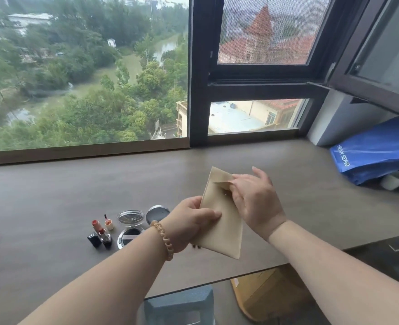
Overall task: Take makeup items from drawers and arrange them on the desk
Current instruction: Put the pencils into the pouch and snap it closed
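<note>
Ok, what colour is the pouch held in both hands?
The pouch is plain beige with no pattern; the head view shows it best.

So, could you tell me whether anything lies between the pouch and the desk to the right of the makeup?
Nothing visible does. The left hand and right hand hold the pouch above bare desk; the lipsticks and compacts lie to its left, the blue bag far right.

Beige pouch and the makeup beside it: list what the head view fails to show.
Head view only.
Beige pouch: contents hidden by its flap, left hand and right hand.
Black round compact: near edge behind the left forearm.
Blue bag: cut off by the right edge.
Lipstick cap: logo too small to read.
</note>
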`<state>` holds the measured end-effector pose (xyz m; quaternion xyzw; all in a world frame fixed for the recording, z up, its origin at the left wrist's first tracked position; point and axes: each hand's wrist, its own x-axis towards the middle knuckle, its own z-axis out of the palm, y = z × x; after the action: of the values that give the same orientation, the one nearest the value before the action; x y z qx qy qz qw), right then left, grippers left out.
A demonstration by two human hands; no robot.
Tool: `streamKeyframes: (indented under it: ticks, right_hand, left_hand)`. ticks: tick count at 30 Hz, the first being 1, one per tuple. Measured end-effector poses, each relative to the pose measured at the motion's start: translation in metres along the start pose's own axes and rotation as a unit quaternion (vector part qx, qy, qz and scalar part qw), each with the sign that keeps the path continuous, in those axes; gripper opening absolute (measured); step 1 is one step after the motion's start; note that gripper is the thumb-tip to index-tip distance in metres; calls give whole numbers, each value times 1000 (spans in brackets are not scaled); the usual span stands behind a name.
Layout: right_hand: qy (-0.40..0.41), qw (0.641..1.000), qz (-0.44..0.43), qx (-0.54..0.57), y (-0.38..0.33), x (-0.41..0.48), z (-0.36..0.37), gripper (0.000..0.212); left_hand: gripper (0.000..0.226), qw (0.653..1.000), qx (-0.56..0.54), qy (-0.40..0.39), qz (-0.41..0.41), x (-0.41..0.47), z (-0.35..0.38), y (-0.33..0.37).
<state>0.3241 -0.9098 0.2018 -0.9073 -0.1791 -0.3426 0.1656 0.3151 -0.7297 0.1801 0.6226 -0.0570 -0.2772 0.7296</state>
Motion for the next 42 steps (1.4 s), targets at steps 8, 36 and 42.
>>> streamKeyframes:
  ticks: [8,36,42]
  right_hand:
    - [-60,846,397,350,36,52,-19,30]
    - [-324,922,7,214,74,31,-39,42]
    - [-269,930,20,251,76,45,-34,47]
  left_hand:
    - [39,999,39,6,-16,-4,7,1]
    - [37,985,138,95,51,23,88,16]
    - [47,988,119,79,54,26,87,29]
